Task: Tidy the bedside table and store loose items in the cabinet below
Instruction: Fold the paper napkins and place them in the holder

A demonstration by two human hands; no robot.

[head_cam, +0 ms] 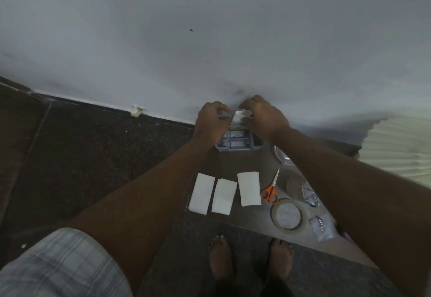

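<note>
Three flat white paper rectangles (224, 194), orange-handled scissors (271, 191), round tape roll (289, 215)

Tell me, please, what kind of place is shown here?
Probably a bedroom corner at home: a small brown bedside table against a plain white wall, a dark speckled floor, and household bits on top, such as orange scissors and a tape roll.
</note>
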